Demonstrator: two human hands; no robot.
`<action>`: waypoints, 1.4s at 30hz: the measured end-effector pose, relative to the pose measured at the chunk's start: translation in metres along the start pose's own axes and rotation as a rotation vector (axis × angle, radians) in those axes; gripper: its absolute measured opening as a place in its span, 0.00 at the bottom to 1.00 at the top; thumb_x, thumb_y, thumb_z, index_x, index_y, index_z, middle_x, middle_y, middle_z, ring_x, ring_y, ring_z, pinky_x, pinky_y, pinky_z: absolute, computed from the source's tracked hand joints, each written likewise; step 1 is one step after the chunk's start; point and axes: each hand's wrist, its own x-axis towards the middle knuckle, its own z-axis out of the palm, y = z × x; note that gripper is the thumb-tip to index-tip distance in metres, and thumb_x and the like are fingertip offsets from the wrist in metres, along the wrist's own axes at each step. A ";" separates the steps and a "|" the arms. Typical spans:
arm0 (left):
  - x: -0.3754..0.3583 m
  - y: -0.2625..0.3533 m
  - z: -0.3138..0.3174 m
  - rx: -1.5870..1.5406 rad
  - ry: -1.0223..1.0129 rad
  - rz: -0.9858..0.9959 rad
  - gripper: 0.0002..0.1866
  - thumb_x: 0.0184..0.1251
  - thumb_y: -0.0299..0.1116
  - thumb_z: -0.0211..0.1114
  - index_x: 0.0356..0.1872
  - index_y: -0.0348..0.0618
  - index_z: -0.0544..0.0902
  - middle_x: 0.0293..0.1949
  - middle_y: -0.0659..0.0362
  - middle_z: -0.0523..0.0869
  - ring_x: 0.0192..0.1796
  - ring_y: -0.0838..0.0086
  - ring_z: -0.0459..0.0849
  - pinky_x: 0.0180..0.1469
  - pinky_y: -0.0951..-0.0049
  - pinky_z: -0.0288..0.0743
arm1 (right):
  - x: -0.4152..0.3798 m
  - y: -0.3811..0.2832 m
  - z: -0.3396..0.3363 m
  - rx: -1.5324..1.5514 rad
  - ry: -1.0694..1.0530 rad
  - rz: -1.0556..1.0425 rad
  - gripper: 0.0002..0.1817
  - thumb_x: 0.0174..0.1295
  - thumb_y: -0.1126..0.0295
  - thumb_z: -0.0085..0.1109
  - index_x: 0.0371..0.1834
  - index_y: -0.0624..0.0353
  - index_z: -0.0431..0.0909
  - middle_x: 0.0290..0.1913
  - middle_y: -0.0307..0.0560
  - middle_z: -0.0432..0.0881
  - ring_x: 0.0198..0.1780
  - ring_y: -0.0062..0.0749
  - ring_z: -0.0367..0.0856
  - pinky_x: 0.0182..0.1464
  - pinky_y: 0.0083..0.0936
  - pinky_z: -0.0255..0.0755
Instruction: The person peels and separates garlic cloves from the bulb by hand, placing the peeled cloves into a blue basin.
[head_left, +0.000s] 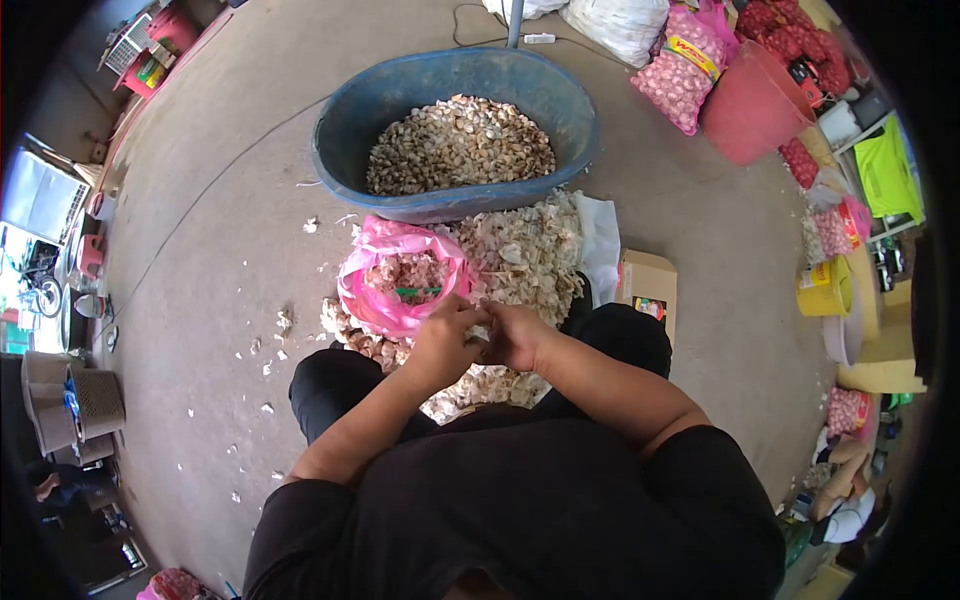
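My left hand [445,338] and my right hand [517,335] meet in front of my lap, with fingers closed around a small pale piece of garlic [480,332], mostly covered by them. Just beyond my left hand is an open pink plastic bag [352,288] with reddish garlic and skins inside and something green lying across it. A heap of papery garlic skins [525,250] spreads beyond my right hand and under both hands. Behind these stands a blue tub [340,150] holding many loose garlic cloves [460,145].
Flattened cardboard [655,280] lies right of my knee. At the upper right are a pink net bag of garlic [682,75], a red bucket [755,105] and white sacks [620,25]. A cable [215,165] crosses the floor on the left. A person [850,500] is at the far right.
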 end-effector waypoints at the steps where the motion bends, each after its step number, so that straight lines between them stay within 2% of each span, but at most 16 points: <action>1: -0.005 0.003 -0.001 0.047 -0.036 -0.014 0.15 0.39 0.22 0.64 0.34 0.37 0.78 0.31 0.51 0.78 0.33 0.61 0.79 0.37 0.71 0.73 | 0.001 0.005 -0.001 0.004 0.021 0.008 0.13 0.60 0.57 0.42 0.34 0.55 0.68 0.23 0.43 0.71 0.25 0.34 0.73 0.35 0.38 0.73; 8: -0.025 -0.006 -0.004 -0.125 0.204 -0.138 0.16 0.47 0.22 0.59 0.41 0.37 0.74 0.27 0.58 0.78 0.30 0.73 0.77 0.34 0.76 0.72 | 0.013 0.013 0.008 0.049 0.010 -0.003 0.11 0.60 0.59 0.43 0.28 0.54 0.68 0.22 0.38 0.70 0.22 0.28 0.71 0.31 0.33 0.73; 9: -0.022 0.010 -0.020 -0.468 0.081 -0.429 0.13 0.50 0.23 0.58 0.38 0.33 0.72 0.31 0.55 0.76 0.30 0.74 0.76 0.31 0.77 0.73 | 0.021 -0.002 0.012 0.095 -0.058 -0.082 0.10 0.60 0.62 0.42 0.28 0.55 0.67 0.23 0.39 0.71 0.21 0.30 0.71 0.26 0.31 0.73; 10: -0.024 0.005 -0.024 -0.547 0.095 -0.402 0.13 0.51 0.22 0.57 0.40 0.33 0.72 0.31 0.56 0.76 0.31 0.76 0.76 0.32 0.78 0.73 | -0.004 -0.024 0.046 -0.055 0.039 -0.298 0.11 0.61 0.62 0.41 0.29 0.58 0.65 0.26 0.43 0.71 0.25 0.33 0.72 0.26 0.33 0.73; 11: -0.027 -0.003 -0.026 -0.627 0.109 -0.375 0.13 0.51 0.21 0.56 0.41 0.33 0.72 0.31 0.57 0.76 0.32 0.77 0.76 0.32 0.79 0.73 | 0.039 -0.059 0.019 -0.042 -0.129 -0.376 0.14 0.62 0.61 0.38 0.41 0.61 0.64 0.32 0.49 0.71 0.32 0.38 0.73 0.32 0.38 0.72; 12: -0.029 -0.008 -0.028 -0.729 0.120 -0.386 0.15 0.52 0.21 0.54 0.44 0.34 0.72 0.33 0.58 0.76 0.34 0.76 0.77 0.33 0.79 0.74 | 0.021 -0.094 0.048 0.029 0.038 -0.382 0.22 0.62 0.58 0.38 0.52 0.63 0.58 0.42 0.56 0.70 0.41 0.41 0.72 0.41 0.43 0.69; 13: -0.031 0.003 -0.037 -0.774 0.122 -0.427 0.16 0.54 0.21 0.54 0.46 0.32 0.70 0.35 0.56 0.77 0.36 0.76 0.77 0.36 0.78 0.74 | 0.005 -0.117 0.065 -0.121 0.174 -0.478 0.28 0.61 0.54 0.39 0.58 0.63 0.52 0.52 0.57 0.65 0.44 0.43 0.72 0.45 0.45 0.67; 15: -0.036 0.010 -0.047 -0.873 0.164 -0.434 0.16 0.55 0.21 0.54 0.47 0.31 0.68 0.38 0.54 0.77 0.38 0.74 0.78 0.40 0.77 0.73 | -0.012 -0.137 0.089 -0.454 0.328 -0.688 0.25 0.61 0.49 0.36 0.49 0.59 0.64 0.47 0.51 0.70 0.47 0.39 0.69 0.53 0.46 0.57; 18: -0.041 0.010 -0.049 -1.253 0.341 -0.466 0.15 0.56 0.20 0.55 0.46 0.32 0.70 0.35 0.56 0.78 0.38 0.72 0.79 0.41 0.77 0.73 | -0.037 -0.102 0.095 -1.108 0.172 -0.829 0.27 0.60 0.47 0.37 0.44 0.63 0.69 0.41 0.51 0.76 0.40 0.34 0.74 0.43 0.32 0.66; 20: -0.045 0.012 -0.050 -1.250 0.350 -0.419 0.14 0.56 0.21 0.56 0.45 0.33 0.71 0.34 0.57 0.79 0.37 0.73 0.79 0.40 0.77 0.73 | -0.049 -0.056 0.091 -1.372 0.056 -0.709 0.29 0.59 0.43 0.36 0.28 0.60 0.75 0.27 0.47 0.78 0.31 0.34 0.76 0.38 0.30 0.67; 22: -0.047 0.013 -0.046 -1.225 0.369 -0.373 0.12 0.56 0.24 0.58 0.42 0.35 0.75 0.32 0.59 0.80 0.34 0.76 0.79 0.37 0.80 0.72 | -0.049 -0.010 0.072 -1.611 0.072 -1.098 0.26 0.57 0.46 0.45 0.27 0.62 0.73 0.24 0.52 0.77 0.25 0.42 0.76 0.31 0.32 0.69; 28: -0.053 0.040 -0.042 -0.607 0.299 -0.261 0.12 0.54 0.21 0.56 0.42 0.34 0.76 0.30 0.58 0.80 0.29 0.82 0.73 0.31 0.82 0.69 | -0.070 0.027 0.075 -1.404 0.044 -1.363 0.17 0.52 0.56 0.56 0.27 0.61 0.70 0.20 0.51 0.74 0.24 0.47 0.75 0.25 0.33 0.67; 30: -0.056 0.037 -0.046 -0.409 0.177 -0.162 0.18 0.48 0.16 0.51 0.45 0.33 0.74 0.35 0.59 0.79 0.33 0.83 0.74 0.36 0.82 0.69 | -0.073 0.027 0.070 -1.476 0.040 -1.404 0.16 0.52 0.58 0.56 0.26 0.60 0.68 0.20 0.51 0.74 0.25 0.47 0.75 0.25 0.34 0.66; 35: -0.061 0.052 -0.051 -0.164 0.078 -0.260 0.14 0.50 0.22 0.59 0.41 0.33 0.76 0.29 0.62 0.79 0.30 0.85 0.73 0.32 0.83 0.68 | -0.077 0.024 0.056 -1.782 0.152 -1.587 0.14 0.53 0.61 0.53 0.18 0.60 0.70 0.14 0.49 0.71 0.20 0.46 0.73 0.22 0.35 0.65; 40: -0.062 0.049 -0.049 -0.758 -0.015 -0.333 0.13 0.54 0.26 0.61 0.40 0.33 0.75 0.28 0.63 0.78 0.26 0.84 0.73 0.29 0.84 0.69 | -0.084 0.021 0.045 -0.991 -0.020 -0.795 0.14 0.59 0.65 0.48 0.26 0.67 0.73 0.13 0.37 0.68 0.17 0.21 0.69 0.21 0.24 0.65; 42: -0.064 0.046 -0.046 -0.881 0.000 -0.371 0.14 0.56 0.25 0.59 0.43 0.32 0.73 0.30 0.62 0.78 0.27 0.82 0.75 0.31 0.83 0.71 | -0.051 0.014 0.018 -1.098 0.081 -0.831 0.12 0.58 0.66 0.50 0.28 0.67 0.72 0.16 0.41 0.72 0.19 0.25 0.72 0.24 0.24 0.68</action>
